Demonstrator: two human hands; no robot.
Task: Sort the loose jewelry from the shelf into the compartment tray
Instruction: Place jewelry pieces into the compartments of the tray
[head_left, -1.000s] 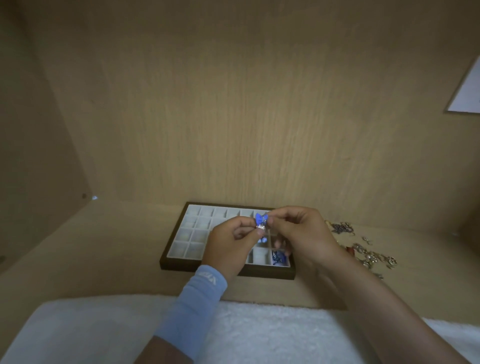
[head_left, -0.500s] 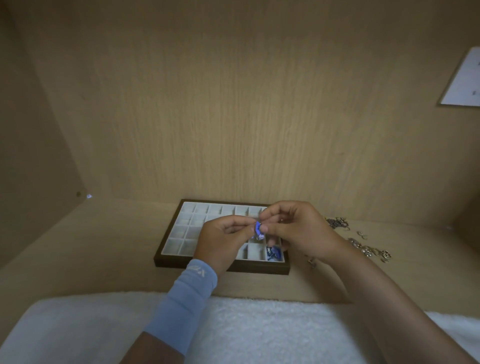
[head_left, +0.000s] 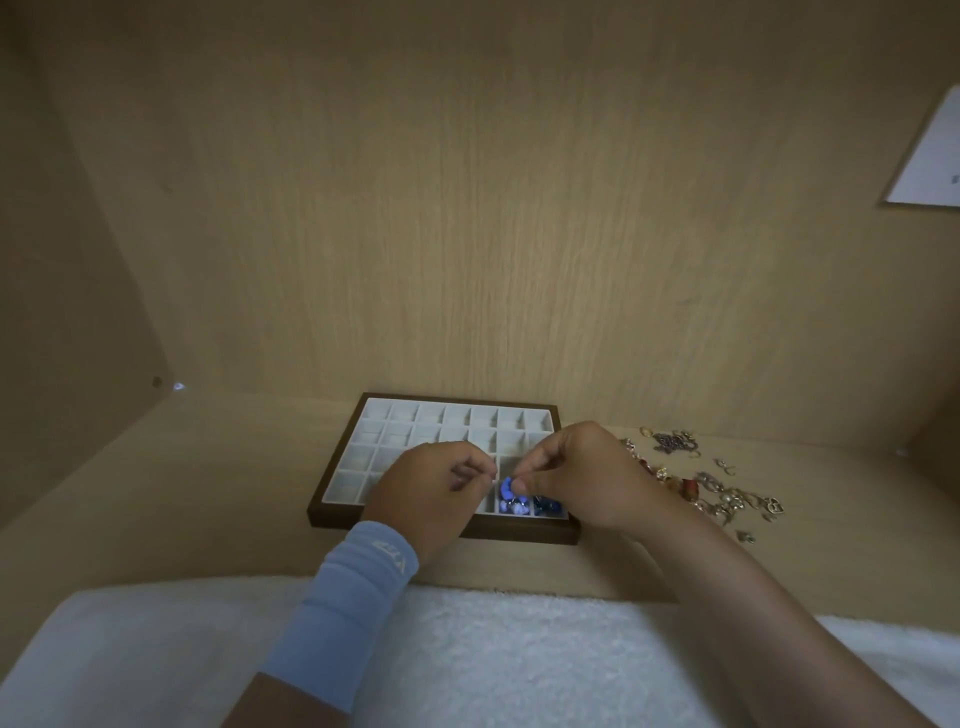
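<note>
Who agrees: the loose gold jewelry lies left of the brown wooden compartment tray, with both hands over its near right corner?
No: the head view shows the loose gold jewelry lying right of the brown wooden compartment tray. The left hand and right hand are over its near right corner.

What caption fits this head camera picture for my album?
Right hand pinches a blue piece over the tray; left hand close by, loose jewelry beside.

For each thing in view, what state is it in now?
Compartment tray: flat on shelf, most visible compartments empty.
Blue piece: pinched by right hand, over a near-row compartment.
Dark blue jewelry: lying in near right corner compartment.
Loose jewelry: scattered on shelf, right of tray.
Left hand: fingers curled; hold unclear.
</note>
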